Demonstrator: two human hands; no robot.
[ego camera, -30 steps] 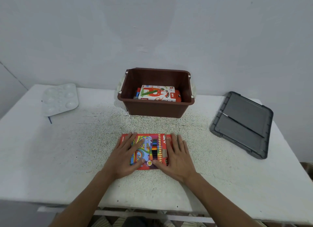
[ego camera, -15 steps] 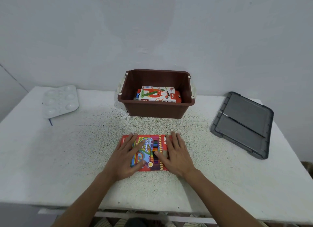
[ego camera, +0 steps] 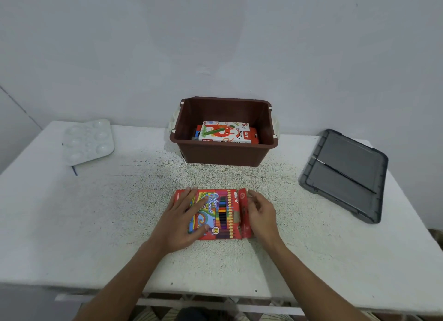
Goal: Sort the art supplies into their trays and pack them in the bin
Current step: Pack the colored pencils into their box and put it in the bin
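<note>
A red colour pencil box lies flat on the white table, in front of the brown bin. My left hand presses flat on the box's left half with straight fingers. My right hand is at the box's right end, its fingers and thumb curled on the raised end flap. Inside the bin lies a white oil pastels box on top of other red packs.
A white paint palette sits at the back left, with a thin blue stick poking out below it. The bin's grey lid lies at the right with a thin brush across it. The table's front edge is close to me.
My right hand has slid off the top of the pencil box to its right end, and the end flap now stands up. My left hand stays flat on the box.
</note>
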